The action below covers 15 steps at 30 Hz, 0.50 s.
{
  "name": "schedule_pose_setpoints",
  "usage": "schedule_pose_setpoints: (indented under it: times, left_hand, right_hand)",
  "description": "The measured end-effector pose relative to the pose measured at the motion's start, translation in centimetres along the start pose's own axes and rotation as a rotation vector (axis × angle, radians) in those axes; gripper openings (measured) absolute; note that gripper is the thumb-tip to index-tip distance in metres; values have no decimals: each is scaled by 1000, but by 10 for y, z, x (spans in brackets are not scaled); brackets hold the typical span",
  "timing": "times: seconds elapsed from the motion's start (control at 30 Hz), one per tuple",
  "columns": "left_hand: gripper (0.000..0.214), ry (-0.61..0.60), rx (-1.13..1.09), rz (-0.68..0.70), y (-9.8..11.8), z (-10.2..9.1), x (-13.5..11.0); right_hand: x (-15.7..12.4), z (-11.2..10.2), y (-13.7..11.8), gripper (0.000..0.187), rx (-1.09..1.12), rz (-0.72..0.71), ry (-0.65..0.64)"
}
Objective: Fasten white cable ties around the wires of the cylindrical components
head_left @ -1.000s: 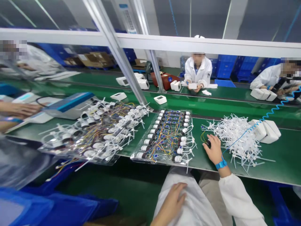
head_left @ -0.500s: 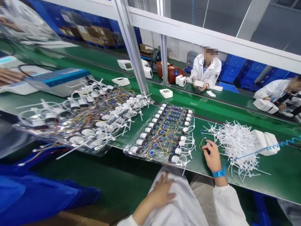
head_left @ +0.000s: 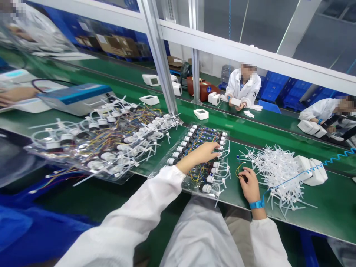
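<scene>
My left hand (head_left: 206, 151) reaches over a clear plastic tray (head_left: 191, 187), its fingers apart at the right-hand row of small white-and-black pumps (head_left: 206, 188). The fingertips are by a pump with a clear tube; whether they touch it I cannot tell. Coloured wires and small blue boards lie between the tray's two rows, partly under my forearm. On the green bench, my right hand (head_left: 249, 185), with a blue wrist strap (head_left: 256, 204), is closed round a small dark part, mostly hidden. A yellow wire (head_left: 238, 168) loops out of it towards a small blue board (head_left: 238, 157).
Right of my right hand lies a heap of white cable ties (head_left: 280, 170), with white housings (head_left: 311, 170) behind it. A second, fuller tray (head_left: 116, 178) is at left, near a blue-topped device (head_left: 75, 96). A metal post (head_left: 158, 55) rises ahead; co-workers sit beyond.
My left hand has left my lap and moved forward over the tray to its right-hand row. My right hand stays on the bench with the wired part. The view has shifted slightly.
</scene>
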<state>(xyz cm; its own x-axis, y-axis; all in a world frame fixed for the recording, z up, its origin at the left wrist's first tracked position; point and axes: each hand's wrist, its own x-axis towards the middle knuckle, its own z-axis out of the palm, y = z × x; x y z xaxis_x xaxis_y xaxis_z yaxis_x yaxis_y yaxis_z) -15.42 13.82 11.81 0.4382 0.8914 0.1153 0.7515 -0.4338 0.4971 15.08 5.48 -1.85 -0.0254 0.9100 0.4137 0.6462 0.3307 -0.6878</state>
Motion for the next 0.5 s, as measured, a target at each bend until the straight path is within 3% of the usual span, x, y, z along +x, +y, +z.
schedule_pose_setpoints:
  times: [0.07, 0.17, 0.3, 0.5]
  left_hand:
    - [30, -61, 57, 22, -12, 16, 29]
    - [13, -144, 82, 105, -20, 32, 48]
    - [4, -169, 95, 197, -25, 39, 49]
    - [9, -222, 89, 309, -32, 37, 41]
  right_hand:
    - [0, 0, 0, 17, 10, 10, 5]
    - [0, 1, -1, 17, 26, 26, 19]
    - [-1, 2, -3, 17, 44, 43, 27]
    - [-2, 4, -4, 17, 75, 64, 38]
